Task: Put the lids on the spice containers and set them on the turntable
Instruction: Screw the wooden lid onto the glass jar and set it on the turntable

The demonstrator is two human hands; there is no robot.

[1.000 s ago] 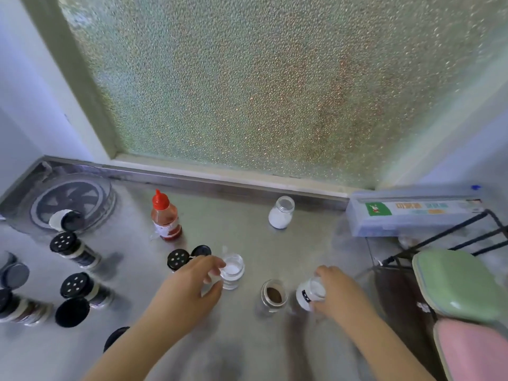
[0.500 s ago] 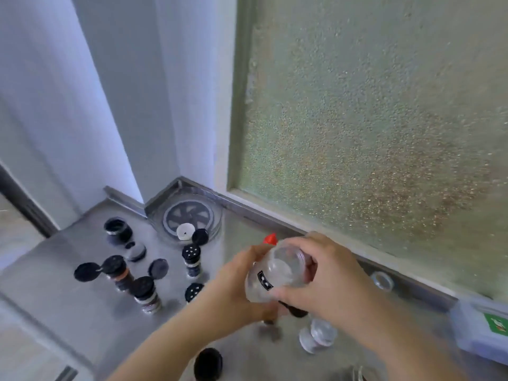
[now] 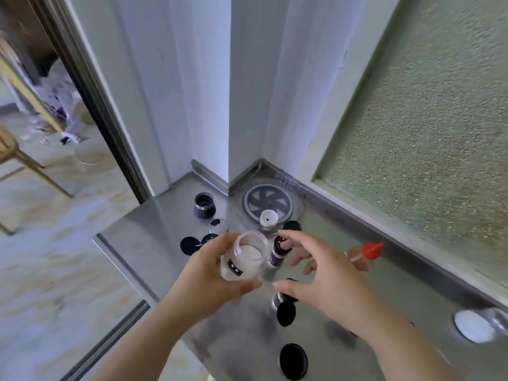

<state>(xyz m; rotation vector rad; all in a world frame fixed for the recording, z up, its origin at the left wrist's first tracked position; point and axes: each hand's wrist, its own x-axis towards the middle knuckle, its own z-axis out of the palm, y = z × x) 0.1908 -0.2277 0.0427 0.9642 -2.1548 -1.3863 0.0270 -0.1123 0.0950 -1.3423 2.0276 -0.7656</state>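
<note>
My left hand [image 3: 209, 276] grips a clear, lidless spice jar [image 3: 244, 257] with white powder and a black label, held above the counter. My right hand [image 3: 324, 281] hovers just right of the jar, fingers spread and holding nothing. The turntable [image 3: 268, 203] sits in the far corner, with a white-capped container [image 3: 268, 219] at its front edge. A capped dark jar [image 3: 278, 251] stands between my hands. Loose black lids lie on the counter, one at the left [image 3: 189, 245], one below my hands [image 3: 286, 313] and one nearest me [image 3: 293, 361].
An open black jar [image 3: 204, 206] stands left of the turntable. A red-capped bottle [image 3: 367, 253] is behind my right hand. A jar of white powder [image 3: 474, 325] lies at the right. The steel counter [image 3: 132, 235] ends at its left edge, with floor and a chair beyond.
The view has swung left toward the corner. The jar has passed from both hands into my left hand alone, and my right hand has let go and opened beside it.
</note>
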